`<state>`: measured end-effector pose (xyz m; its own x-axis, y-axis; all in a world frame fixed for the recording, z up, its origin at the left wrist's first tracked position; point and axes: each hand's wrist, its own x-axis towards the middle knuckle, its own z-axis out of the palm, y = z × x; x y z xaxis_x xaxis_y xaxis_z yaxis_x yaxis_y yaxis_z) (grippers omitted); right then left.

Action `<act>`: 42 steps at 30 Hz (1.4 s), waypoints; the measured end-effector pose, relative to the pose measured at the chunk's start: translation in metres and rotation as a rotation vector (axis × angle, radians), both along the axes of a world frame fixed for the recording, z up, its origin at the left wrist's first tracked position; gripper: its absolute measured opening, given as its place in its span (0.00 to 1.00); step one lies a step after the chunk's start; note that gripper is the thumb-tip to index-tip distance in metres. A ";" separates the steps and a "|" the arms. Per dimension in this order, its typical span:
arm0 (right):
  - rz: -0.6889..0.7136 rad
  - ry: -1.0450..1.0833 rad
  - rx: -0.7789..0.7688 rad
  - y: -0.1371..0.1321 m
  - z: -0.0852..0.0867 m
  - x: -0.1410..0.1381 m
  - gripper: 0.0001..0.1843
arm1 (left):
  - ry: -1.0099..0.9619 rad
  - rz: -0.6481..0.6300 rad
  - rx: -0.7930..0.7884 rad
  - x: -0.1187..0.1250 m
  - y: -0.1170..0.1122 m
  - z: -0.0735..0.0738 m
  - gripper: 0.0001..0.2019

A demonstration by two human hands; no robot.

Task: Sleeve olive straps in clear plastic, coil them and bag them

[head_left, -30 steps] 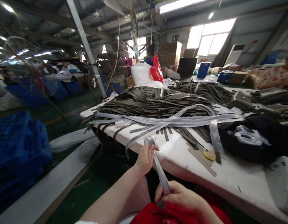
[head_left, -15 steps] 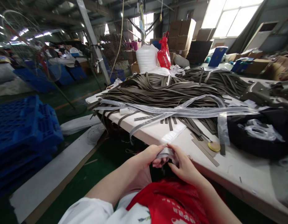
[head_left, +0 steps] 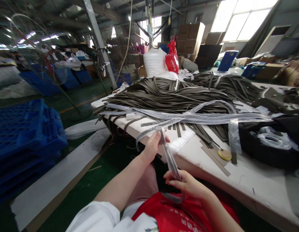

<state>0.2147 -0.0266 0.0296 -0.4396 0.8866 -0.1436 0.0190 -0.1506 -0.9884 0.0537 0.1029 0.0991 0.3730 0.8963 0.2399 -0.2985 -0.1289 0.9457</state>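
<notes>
A translucent grey-white strip (head_left: 170, 158) stretches between my two hands over the table's near edge. My left hand (head_left: 153, 145) is closed on its upper end, close to the table edge. Lower down and nearer my body, my right hand (head_left: 186, 183) grips the same strip with thumb and fingers. A loose tail of it hangs below the right hand, against the red apron (head_left: 175, 209). Beyond my hands, more translucent strips (head_left: 207, 117) lie across a large bundle of dark grey-green straps (head_left: 164, 95).
The white table (head_left: 246, 174) holds a yellow round tape measure (head_left: 224, 154), flat brown strips (head_left: 214, 158) and black fabric (head_left: 255, 141) with clear plastic on it. Blue pallets (head_left: 23, 129) are stacked at left. A long pale board (head_left: 62, 177) lies on the green floor.
My hands have moved apart: the left went up and forward, the right down toward my body. The strip, bunched between them before, is now drawn out straight.
</notes>
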 end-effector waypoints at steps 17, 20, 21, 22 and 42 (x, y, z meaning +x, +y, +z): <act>-0.371 -0.453 0.252 0.023 0.008 0.062 0.22 | 0.408 -0.689 -0.572 -0.009 -0.006 -0.018 0.39; -0.338 -0.302 0.114 0.019 0.001 0.052 0.30 | 0.225 -0.735 -0.705 -0.010 0.001 -0.016 0.39; -0.321 -0.267 0.081 0.017 0.001 0.051 0.32 | 0.175 -0.726 -0.726 -0.012 0.003 -0.015 0.39; -0.294 -0.244 0.058 0.016 0.002 0.051 0.33 | 0.134 -0.711 -0.738 -0.013 0.005 -0.014 0.38; -0.175 -0.304 -0.039 0.008 -0.017 0.024 0.28 | -0.575 -0.169 -0.578 -0.024 0.045 0.028 0.14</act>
<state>0.2385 -0.0185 0.0121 -0.2135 0.9360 -0.2800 0.2818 -0.2154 -0.9350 0.0301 0.1483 0.1269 0.4732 0.8797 -0.0469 -0.7270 0.4200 0.5432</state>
